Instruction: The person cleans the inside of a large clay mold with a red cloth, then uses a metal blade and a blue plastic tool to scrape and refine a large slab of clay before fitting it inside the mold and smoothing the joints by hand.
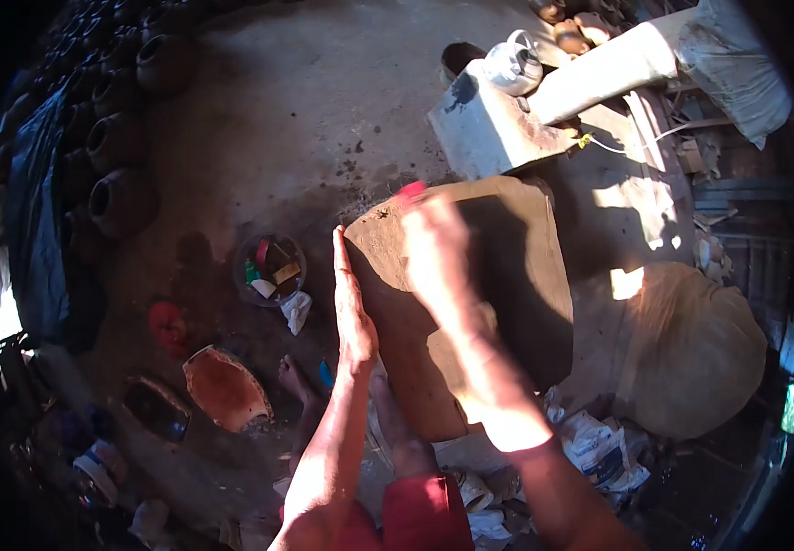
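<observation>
A large brown clay piece [544,285] with straight sides and rounded corners stands in front of me, partly in shadow. My left hand [353,317] lies flat along its left side, fingers stretched out and pointing away from me. Over its far left part is my right hand [435,243], blurred by motion and closed around a small red object [411,190]. Only the tip of that object shows, so its kind is unclear. To the left, a round basin [242,292] on the ground contains several small things, including green, red and yellowish pieces.
Curved pottery pieces [227,387] and a red item [167,325] lie at the left. Rows of round pots [119,204] line the far left. A pale block [484,133] bears a silvery kettle [512,66]. Right are a large covered mound [695,354] and white sacks [603,450].
</observation>
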Action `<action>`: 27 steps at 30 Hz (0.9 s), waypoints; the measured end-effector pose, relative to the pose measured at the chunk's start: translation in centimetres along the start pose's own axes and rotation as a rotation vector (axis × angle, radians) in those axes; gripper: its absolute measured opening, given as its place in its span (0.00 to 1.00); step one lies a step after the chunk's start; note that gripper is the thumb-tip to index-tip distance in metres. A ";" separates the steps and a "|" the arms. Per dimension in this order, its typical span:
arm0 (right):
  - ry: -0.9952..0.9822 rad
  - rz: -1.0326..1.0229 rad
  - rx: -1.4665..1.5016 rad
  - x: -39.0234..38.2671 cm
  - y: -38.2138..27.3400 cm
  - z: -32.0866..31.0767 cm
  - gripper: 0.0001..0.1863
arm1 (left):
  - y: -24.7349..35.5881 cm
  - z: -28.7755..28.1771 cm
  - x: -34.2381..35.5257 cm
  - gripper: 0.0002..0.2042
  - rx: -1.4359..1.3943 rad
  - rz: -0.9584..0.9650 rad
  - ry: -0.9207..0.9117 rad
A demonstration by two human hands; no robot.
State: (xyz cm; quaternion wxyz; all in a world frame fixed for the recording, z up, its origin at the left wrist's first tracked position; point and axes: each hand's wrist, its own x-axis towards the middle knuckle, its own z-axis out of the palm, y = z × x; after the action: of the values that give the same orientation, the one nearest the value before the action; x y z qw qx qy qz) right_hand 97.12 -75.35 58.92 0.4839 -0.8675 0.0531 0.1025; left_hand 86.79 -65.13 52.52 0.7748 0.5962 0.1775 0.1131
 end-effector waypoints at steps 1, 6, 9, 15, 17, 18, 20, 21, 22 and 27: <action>-0.062 -0.202 -0.088 -1.2 1.1 2.2 0.10 | -0.7 0.6 -0.1 0.37 -0.058 -0.077 0.013; -0.244 -0.696 -0.407 -1.9 -0.5 2.6 0.03 | -1.1 0.0 -0.3 0.42 -0.279 -0.135 0.034; -0.199 -0.852 -0.239 2.6 -0.9 -1.1 0.05 | -0.9 1.2 -0.4 0.44 -0.110 -0.034 -0.031; -0.565 -1.134 -0.482 2.7 1.2 -1.2 0.09 | -2.4 -0.6 -4.1 0.40 -0.645 -0.047 0.260; -0.631 -1.154 -0.470 -1.6 3.7 -2.9 0.10 | -2.7 -1.3 -8.9 0.40 -0.607 -0.070 0.339; -0.638 -1.206 -0.490 -3.5 4.6 -4.5 0.11 | -3.5 -1.1 -11.4 0.40 -0.628 -0.101 0.377; -0.739 -1.217 -0.410 -9.4 7.4 -6.4 0.14 | -4.2 -1.4 -17.6 0.40 -0.564 -0.206 0.529; -0.774 -1.220 -0.395 -12.4 8.7 -7.7 0.15 | -4.7 -0.9 -20.4 0.40 -0.575 -0.283 0.601; -0.819 -1.111 -0.380 -15.4 9.8 -9.7 0.17 | -5.3 0.7 -22.5 0.40 -0.607 -0.369 0.653; -0.989 -0.891 -0.436 -21.2 8.7 -14.0 0.13 | -5.4 4.7 -28.9 0.42 -0.988 -0.701 0.766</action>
State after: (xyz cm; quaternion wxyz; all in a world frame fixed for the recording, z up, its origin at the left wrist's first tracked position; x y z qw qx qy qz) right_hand 76.62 -91.93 63.69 0.2621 -0.7355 -0.5559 0.2851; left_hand 62.19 -81.89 52.40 0.8283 0.0021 0.5459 0.1261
